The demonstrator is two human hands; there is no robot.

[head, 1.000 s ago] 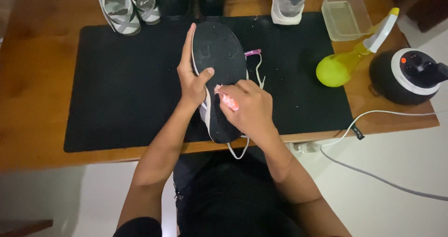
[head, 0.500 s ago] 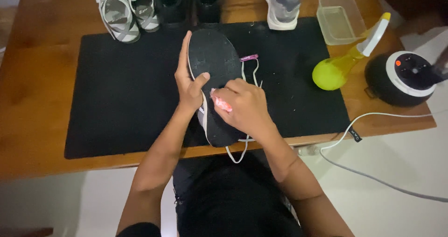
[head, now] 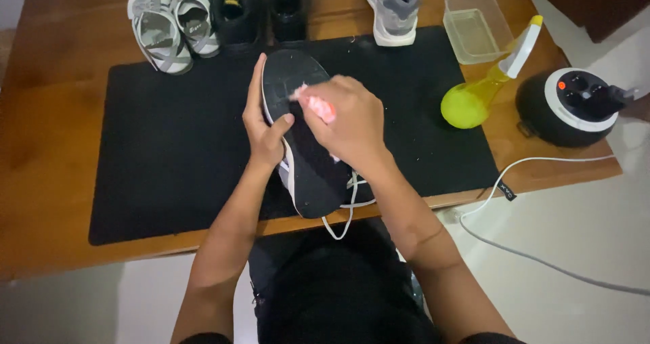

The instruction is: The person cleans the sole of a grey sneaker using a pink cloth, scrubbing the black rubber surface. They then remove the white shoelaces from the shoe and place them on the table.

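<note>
My left hand (head: 264, 124) grips the left edge of a shoe (head: 308, 175) turned black sole up over a black mat (head: 169, 147). Its white laces hang off the table's front edge. My right hand (head: 349, 117) holds a small pink brush (head: 318, 105), bristle end pressed on the sole near the toe. Most of the brush is hidden in my fist.
Along the back of the wooden table (head: 54, 147) stand grey-and-white sandals (head: 169, 22), black shoes (head: 264, 9) and a grey sneaker (head: 394, 5). At right lie a clear plastic tub (head: 477, 27), a yellow spray bottle (head: 484, 87) and a round black-and-white device (head: 569, 107) with a white cable (head: 535, 161).
My right hand has carried the brush from the sole's middle up toward the toe. The left hand keeps its hold on the shoe.
</note>
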